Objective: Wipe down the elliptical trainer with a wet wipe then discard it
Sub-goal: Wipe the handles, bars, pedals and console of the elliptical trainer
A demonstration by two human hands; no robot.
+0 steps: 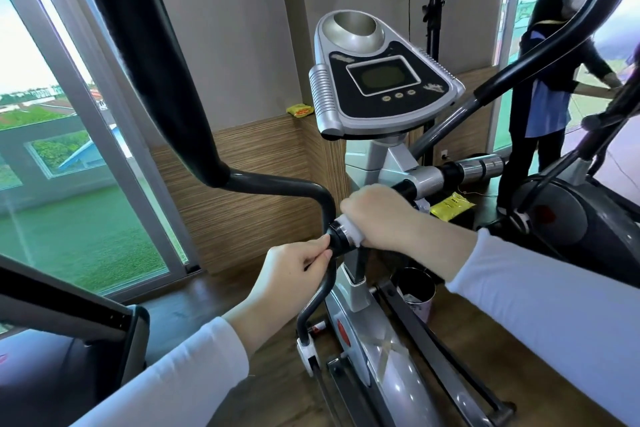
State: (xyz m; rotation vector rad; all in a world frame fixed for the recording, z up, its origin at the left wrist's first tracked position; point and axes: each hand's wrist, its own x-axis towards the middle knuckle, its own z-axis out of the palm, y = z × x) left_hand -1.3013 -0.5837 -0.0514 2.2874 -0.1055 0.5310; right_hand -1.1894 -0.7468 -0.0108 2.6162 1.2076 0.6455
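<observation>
Mid-wipe, frame centre: my right hand [377, 215] clamps the wet wipe [354, 236] round the handlebar [405, 188]; my left hand [294, 269] grips the swing arm [277, 184]; next, probably, I slide the wipe along.

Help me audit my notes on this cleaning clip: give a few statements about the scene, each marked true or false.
1. The right hand wraps a white wet wipe round the handlebar. True.
2. The left hand hangs free and touches nothing. False: it grips the curved arm bar just beside the wipe.
3. The console shows lit numbers. False: its screen is blank.
4. A small bin stands on the floor by the machine's base. True.
5. Nobody else is in the room. False: another person stands by the window on the right.
</observation>
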